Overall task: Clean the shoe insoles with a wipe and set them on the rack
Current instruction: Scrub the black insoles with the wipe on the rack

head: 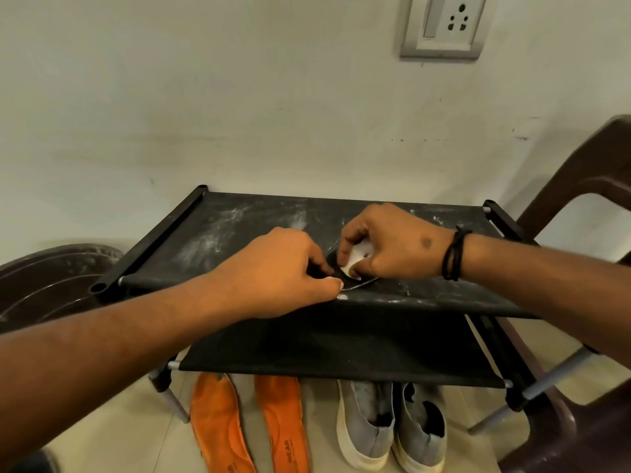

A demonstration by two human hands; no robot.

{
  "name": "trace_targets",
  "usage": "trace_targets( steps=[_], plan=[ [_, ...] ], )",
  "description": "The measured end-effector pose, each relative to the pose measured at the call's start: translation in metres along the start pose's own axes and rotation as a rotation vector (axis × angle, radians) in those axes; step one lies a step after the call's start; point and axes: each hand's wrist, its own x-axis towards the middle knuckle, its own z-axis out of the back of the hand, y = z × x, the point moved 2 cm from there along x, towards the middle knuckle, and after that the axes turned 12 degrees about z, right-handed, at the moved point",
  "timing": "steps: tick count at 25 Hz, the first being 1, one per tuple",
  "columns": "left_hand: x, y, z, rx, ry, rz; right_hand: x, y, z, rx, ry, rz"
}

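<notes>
Pale wall w/ a switch-socket plate backs a black two-tier fabric rack, top shelf dusty w/ white smears; brown plastic chair at right, dark round tub at left. On top shelf, front-centre, lies a dark insole, mostly hidden by both hands, thin pale edge showing. Left hand: fingers curled, pinching/pinning the insole's near end, thumb down at shelf's front edge, forearm reaching in from lower left. Right hand: fingers and thumb curled round a small white wipe, pressed onto the insole, knuckles up, wrist w/ black cord band, forearm in from right. Two orange insoles lie on floor beneath rack, side by side, apart from a grey slip-on shoe pair to their right; not yet on rack. Judgement: step in hand = wiping the dark insole; est. early-to-mid task, orange pair still to do. To do well: keep left hand anchoring so insole doesn't slide on slack fabric, stroke wipe lengthwise w/ firm even pressure, refold wipe to fresh face, avoid dragging shelf dust onto the insole.
</notes>
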Motion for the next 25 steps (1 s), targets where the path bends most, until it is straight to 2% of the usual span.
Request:
trace_targets(
  steps=[3,7,10,13,16,19,22,25],
  plan=[
    [0.001,-0.001,-0.007,-0.012,-0.052,0.0,0.004,0.0,-0.007,0.013,-0.04,0.022],
    [-0.002,0.006,-0.015,-0.05,-0.073,-0.038,0.008,-0.014,-0.016,-0.151,-0.105,-0.036],
    [-0.002,0.009,-0.017,-0.104,-0.077,-0.042,0.01,-0.005,-0.016,-0.074,-0.069,-0.039],
    [-0.002,0.011,-0.016,-0.125,-0.147,-0.062,0.013,0.007,-0.016,-0.055,-0.023,0.02],
    [0.001,0.009,-0.011,-0.07,-0.207,-0.094,0.022,-0.014,-0.013,-0.132,-0.097,-0.039],
    [0.004,0.01,-0.013,-0.089,-0.155,-0.071,0.025,-0.024,-0.012,-0.096,-0.134,-0.082],
    [0.005,0.013,-0.017,-0.101,-0.085,-0.064,0.021,-0.002,-0.02,-0.011,-0.081,0.012],
    [0.008,0.012,-0.014,-0.191,-0.062,-0.006,0.03,-0.006,-0.021,-0.124,-0.091,0.034]
  ],
)
